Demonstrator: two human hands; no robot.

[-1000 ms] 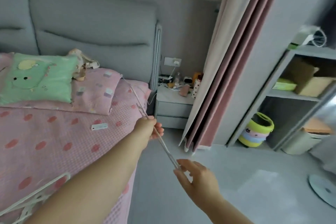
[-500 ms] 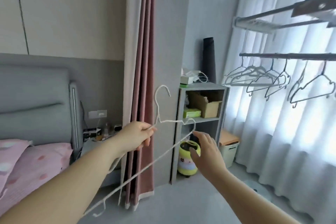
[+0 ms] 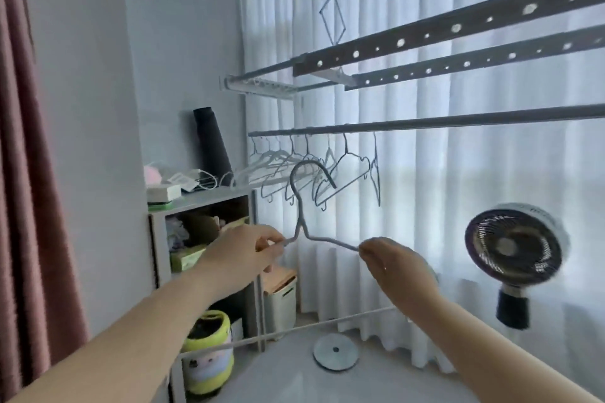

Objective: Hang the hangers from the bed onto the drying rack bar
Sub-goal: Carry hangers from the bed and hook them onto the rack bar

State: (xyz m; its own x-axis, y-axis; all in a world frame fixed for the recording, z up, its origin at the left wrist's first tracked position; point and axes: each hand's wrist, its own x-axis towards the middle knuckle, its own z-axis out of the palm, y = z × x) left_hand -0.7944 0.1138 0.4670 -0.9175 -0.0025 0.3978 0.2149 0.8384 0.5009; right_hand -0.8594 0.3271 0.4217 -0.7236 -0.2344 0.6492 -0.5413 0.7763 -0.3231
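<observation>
I hold a thin grey wire hanger [image 3: 299, 216] upright in front of me, hook up. My left hand [image 3: 242, 253] pinches its left shoulder just below the neck. My right hand [image 3: 389, 260] pinches its right shoulder. The hanger's bottom bar [image 3: 294, 330] runs low across both forearms. The drying rack bar [image 3: 425, 124] crosses above, from centre to the right edge. Several hangers [image 3: 301, 170] hang at its left end, just behind the held hanger's hook. The bed is out of view.
Two perforated rack rails [image 3: 425, 39] run higher up. A fan on a stand [image 3: 514, 249] stands at the right, its round base [image 3: 335, 352] on the floor. A grey shelf unit [image 3: 199, 203] with boxes stands left, pink curtain [image 3: 26, 173] at far left, white sheer curtains behind.
My view has swung from the bed to the window and rack. My right hand has closed on the hanger's right shoulder, and the hanger now stands upright below the bar.
</observation>
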